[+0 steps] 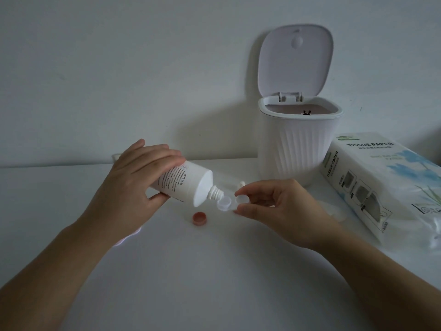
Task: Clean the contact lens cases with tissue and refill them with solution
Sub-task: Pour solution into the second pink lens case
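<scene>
My left hand [138, 177] grips a white solution bottle [188, 185], tipped so its threaded nozzle points down and to the right. The nozzle tip sits just over the left well of a clear contact lens case [226, 203]. My right hand [279, 206] pinches the case's right end between thumb and forefinger, a little above the white table [191, 271]. Both wells are uncapped. A reddish-pink cap [200, 218] lies on the table below the bottle. Another small white piece [241, 184] shows behind the case, partly hidden by my fingers.
A white ribbed bin [298, 149] stands at the back with its lid [296, 60] flipped up. A tissue paper pack [381, 189] lies at the right. A clear object [334, 211] rests between my right hand and the pack.
</scene>
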A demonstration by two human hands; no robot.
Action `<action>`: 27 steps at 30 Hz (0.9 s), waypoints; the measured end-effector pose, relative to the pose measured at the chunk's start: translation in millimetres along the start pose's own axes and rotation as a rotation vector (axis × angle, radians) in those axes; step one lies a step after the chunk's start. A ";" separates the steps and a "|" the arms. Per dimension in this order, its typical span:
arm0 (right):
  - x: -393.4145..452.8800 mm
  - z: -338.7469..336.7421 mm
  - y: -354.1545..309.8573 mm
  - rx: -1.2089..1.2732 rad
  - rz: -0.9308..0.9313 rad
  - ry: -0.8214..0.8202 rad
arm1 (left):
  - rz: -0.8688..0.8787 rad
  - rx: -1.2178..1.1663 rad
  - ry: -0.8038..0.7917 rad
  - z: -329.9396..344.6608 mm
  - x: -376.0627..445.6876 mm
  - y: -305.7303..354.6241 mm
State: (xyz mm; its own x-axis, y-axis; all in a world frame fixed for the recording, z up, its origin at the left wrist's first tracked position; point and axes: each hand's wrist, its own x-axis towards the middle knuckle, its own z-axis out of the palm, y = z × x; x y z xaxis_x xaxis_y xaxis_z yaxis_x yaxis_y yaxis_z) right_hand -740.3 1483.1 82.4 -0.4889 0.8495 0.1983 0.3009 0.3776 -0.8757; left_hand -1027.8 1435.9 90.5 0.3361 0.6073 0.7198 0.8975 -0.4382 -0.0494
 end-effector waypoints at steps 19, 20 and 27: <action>-1.0 2.3 -1.2 0.003 0.006 -0.001 | -0.036 0.011 -0.053 -3.9 3.1 7.1; -1.1 2.3 -1.5 0.005 0.004 0.000 | -0.036 0.012 -0.053 -3.9 3.3 7.4; -1.4 2.8 -2.0 0.001 -0.004 -0.001 | -0.041 0.018 -0.066 -5.0 3.8 7.5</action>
State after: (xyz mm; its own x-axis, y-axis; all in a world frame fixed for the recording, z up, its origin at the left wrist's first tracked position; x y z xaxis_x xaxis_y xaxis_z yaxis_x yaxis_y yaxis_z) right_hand -742.5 1480.2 82.6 -0.4912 0.8474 0.2016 0.2981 0.3810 -0.8752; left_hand -1021.2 1431.6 96.4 0.3166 0.6671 0.6744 0.9158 -0.4002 -0.0341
